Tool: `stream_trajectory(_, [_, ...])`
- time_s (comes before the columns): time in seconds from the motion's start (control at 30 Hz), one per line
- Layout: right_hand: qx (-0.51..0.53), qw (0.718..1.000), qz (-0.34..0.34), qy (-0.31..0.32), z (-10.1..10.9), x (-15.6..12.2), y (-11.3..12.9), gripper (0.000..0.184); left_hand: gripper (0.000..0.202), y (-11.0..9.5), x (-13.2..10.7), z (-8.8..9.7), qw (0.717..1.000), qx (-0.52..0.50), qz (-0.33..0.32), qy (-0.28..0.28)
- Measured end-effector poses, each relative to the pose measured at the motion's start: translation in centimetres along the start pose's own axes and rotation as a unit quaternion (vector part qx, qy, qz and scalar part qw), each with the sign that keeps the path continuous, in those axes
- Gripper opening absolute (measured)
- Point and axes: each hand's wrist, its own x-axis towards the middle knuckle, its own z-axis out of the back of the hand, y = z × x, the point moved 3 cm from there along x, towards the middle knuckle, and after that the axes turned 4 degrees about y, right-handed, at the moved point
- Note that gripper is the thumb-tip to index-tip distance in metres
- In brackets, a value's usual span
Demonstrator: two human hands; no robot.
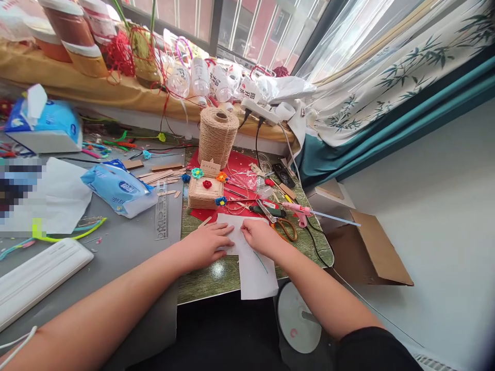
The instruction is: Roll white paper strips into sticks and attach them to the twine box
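Observation:
A white sheet of paper (253, 268) lies at the table's near edge, its lower end hanging over. My left hand (207, 243) lies on the sheet's left part with fingers flat and stretched toward the right. My right hand (261, 237) rests on the sheet's upper right, fingers curled down and pressed together at the paper. A thin teal strand (261, 262) lies on the paper just below my right hand. What the right fingertips pinch is hidden.
Behind the paper: a small woven box (204, 193) with tiny flowers, a twine spool (217, 135), scissors (284, 224), a pink glue gun (297, 210). At left lie a wet-wipe pack (118, 188), a tissue box (44, 123), a ruler (161, 211). An open cardboard box (367, 247) stands right.

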Motion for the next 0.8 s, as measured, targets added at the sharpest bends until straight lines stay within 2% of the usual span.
stream_trajectory(0.07, [-0.017,0.999,0.005,0.031,0.2,-1.5,-0.3,0.016,0.036,0.0,0.0,0.0,1.000,-0.011,0.001,-0.005])
stream_trajectory(0.17, [0.001,0.993,0.027,0.118,1.3,-3.3,-1.0,0.010,0.035,0.0,0.0,0.1,1.000,-0.020,-0.002,-0.009])
stream_trajectory(0.2, [0.032,0.989,0.030,0.141,1.9,-3.5,-1.4,0.010,0.034,0.0,-0.1,0.2,1.000,-0.021,-0.003,-0.009])
stream_trajectory(0.27, [0.144,0.981,0.009,0.128,3.3,-3.7,-2.0,0.010,0.034,-0.1,-0.2,0.4,1.000,-0.019,-0.004,-0.010])
stream_trajectory(0.33, [0.302,0.950,-0.024,0.079,4.4,-3.5,-2.5,0.018,0.034,-0.2,-0.3,0.6,1.000,-0.013,-0.004,-0.009])
stream_trajectory(0.43, [0.488,0.871,-0.041,0.038,4.2,-3.4,-2.4,0.032,0.034,-0.3,-0.4,0.8,1.000,-0.003,-0.007,-0.007])
stream_trajectory(0.5, [0.542,0.839,-0.042,0.031,3.3,-3.3,-2.1,0.036,0.035,-0.3,-0.5,1.0,1.000,-0.004,-0.009,-0.003])
stream_trajectory(0.63, [0.599,0.800,-0.043,0.018,1.4,-3.0,-1.7,0.039,0.035,-0.2,-0.6,1.2,1.000,-0.013,-0.012,0.002])
stream_trajectory(0.7, [0.608,0.792,-0.050,-0.006,0.5,-2.5,-1.7,0.039,0.036,-0.1,-0.6,1.0,1.000,-0.016,-0.018,-0.003])
stream_trajectory(0.73, [0.597,0.800,-0.056,-0.020,0.1,-2.2,-1.8,0.038,0.036,0.0,-0.6,0.9,1.000,-0.016,-0.020,-0.007])
stream_trajectory(0.8, [0.533,0.843,-0.059,-0.050,-0.5,-1.4,-1.8,0.035,0.036,0.1,-0.6,0.7,1.000,-0.017,-0.023,-0.012])
